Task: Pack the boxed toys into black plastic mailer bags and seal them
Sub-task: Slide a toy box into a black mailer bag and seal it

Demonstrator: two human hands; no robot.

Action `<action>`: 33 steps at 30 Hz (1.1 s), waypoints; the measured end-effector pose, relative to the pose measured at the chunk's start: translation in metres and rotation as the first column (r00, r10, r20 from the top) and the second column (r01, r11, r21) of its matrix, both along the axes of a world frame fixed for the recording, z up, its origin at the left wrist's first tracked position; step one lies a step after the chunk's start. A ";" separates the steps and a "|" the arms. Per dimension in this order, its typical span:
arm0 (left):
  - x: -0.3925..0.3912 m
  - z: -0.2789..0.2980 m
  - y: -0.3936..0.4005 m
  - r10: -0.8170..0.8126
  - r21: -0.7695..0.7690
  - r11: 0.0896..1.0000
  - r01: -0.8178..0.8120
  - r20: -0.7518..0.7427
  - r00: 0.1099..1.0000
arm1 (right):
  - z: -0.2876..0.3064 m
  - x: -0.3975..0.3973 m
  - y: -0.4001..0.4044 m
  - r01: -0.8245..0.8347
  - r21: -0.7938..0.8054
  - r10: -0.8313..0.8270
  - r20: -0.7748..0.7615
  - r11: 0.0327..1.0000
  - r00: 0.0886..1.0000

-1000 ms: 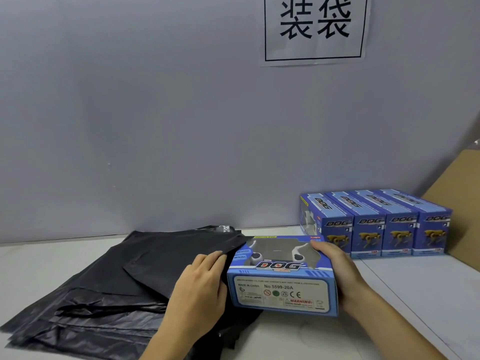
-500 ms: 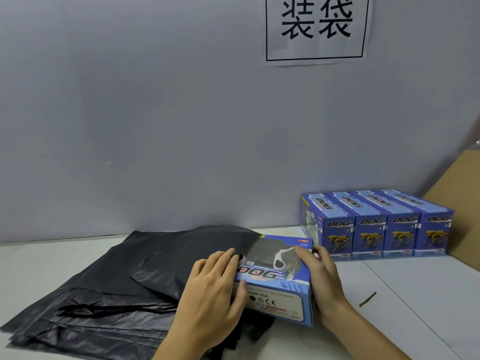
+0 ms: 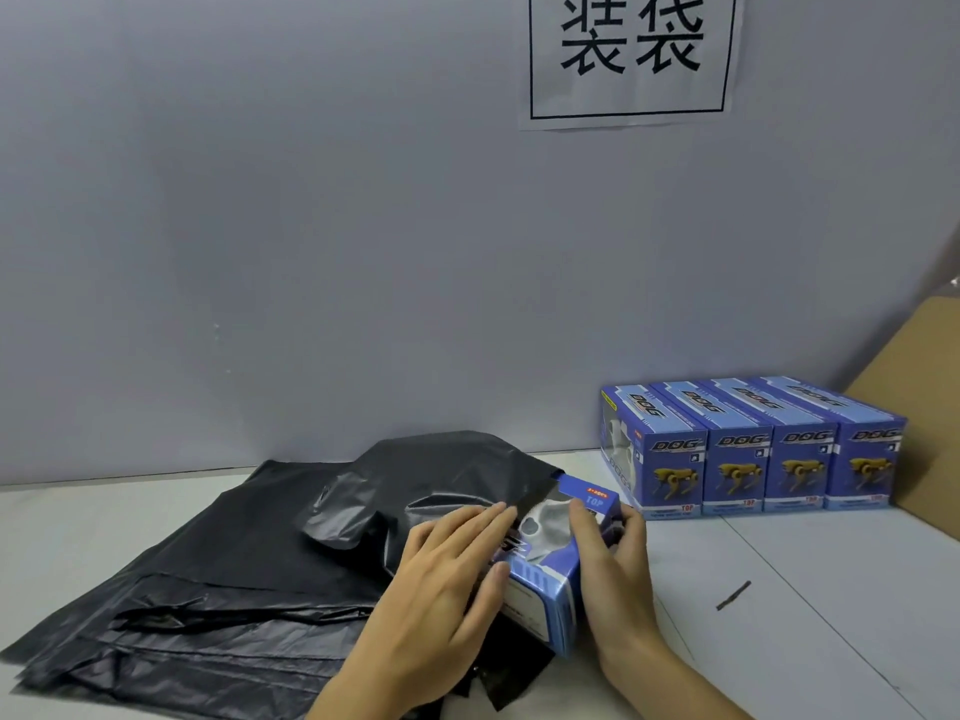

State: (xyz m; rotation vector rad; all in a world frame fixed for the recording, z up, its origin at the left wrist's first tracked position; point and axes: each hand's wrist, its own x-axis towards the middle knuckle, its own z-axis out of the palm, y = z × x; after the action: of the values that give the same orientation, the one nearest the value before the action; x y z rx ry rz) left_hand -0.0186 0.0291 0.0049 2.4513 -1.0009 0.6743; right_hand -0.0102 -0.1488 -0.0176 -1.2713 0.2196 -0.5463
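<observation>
Head view: the blue cardboard toy box (image 3: pixel 563 550) lies partly hidden inside the mouth of the black plastic mailer bag (image 3: pixel 441 485) — long axis running left-right, "TOP" end exposed rightward. Left hand (image 3: pixel 441 589) presses flat on bag and box; right hand (image 3: pixel 618 563) grips the box's exposed end.

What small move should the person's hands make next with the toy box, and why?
Probably the right hand should push the toy box further into the black mailer bag while the left hand holds its mouth: only part of the box is covered.
</observation>
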 end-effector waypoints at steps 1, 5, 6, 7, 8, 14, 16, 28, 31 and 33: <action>0.000 0.001 -0.001 -0.048 -0.073 0.996 0.047 -0.011 0.999 | -0.001 0.000 -0.001 0.003 0.021 -0.003 0.003 1.000 1.000; 0.005 0.004 -0.004 -0.019 -0.574 0.819 -0.013 -0.050 0.999 | 0.001 0.001 -0.008 -0.012 0.120 0.012 -0.007 0.993 1.000; 0.007 0.006 -0.004 0.090 -0.657 0.746 -0.106 -0.057 0.994 | 0.001 0.001 -0.009 -0.022 0.142 0.023 -0.005 0.990 1.000; 0.011 0.007 -0.002 0.212 -0.721 0.655 -0.227 -0.114 0.971 | 0.001 0.001 -0.010 -0.028 0.155 0.028 0.000 0.988 1.000; 0.015 0.008 0.001 0.300 -0.759 0.537 -0.368 -0.236 0.924 | 0.001 0.001 -0.010 -0.029 0.157 0.028 0.006 0.987 1.000; 0.031 0.005 0.013 -0.237 -0.644 0.092 -0.760 -0.755 0.611 | 0.001 -0.001 -0.005 -0.059 0.155 0.051 0.059 0.986 0.997; 0.029 0.004 0.009 -0.458 -0.719 0.020 -0.695 -0.624 0.633 | 0.001 -0.002 -0.001 -0.093 0.142 0.083 0.073 0.986 0.994; 0.040 0.008 0.031 -0.535 -0.750 -0.139 -0.647 -0.493 0.686 | 0.008 -0.011 0.001 -0.426 -0.158 0.434 0.020 0.891 0.901; 0.038 0.008 0.031 -0.569 -0.774 -0.041 -0.632 -0.502 0.652 | 0.007 -0.009 -0.001 -0.363 -0.142 0.373 0.053 0.921 0.926; 0.036 0.008 0.029 -0.594 -0.790 0.033 -0.612 -0.508 0.624 | 0.008 -0.008 -0.003 -0.323 -0.113 0.332 0.076 0.940 0.940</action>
State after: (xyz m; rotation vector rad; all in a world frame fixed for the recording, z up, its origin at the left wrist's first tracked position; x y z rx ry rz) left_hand 0.0174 0.0578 0.0133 0.9784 0.1199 0.0178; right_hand -0.0180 -0.1518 -0.0100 -1.3411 -0.1009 -0.3313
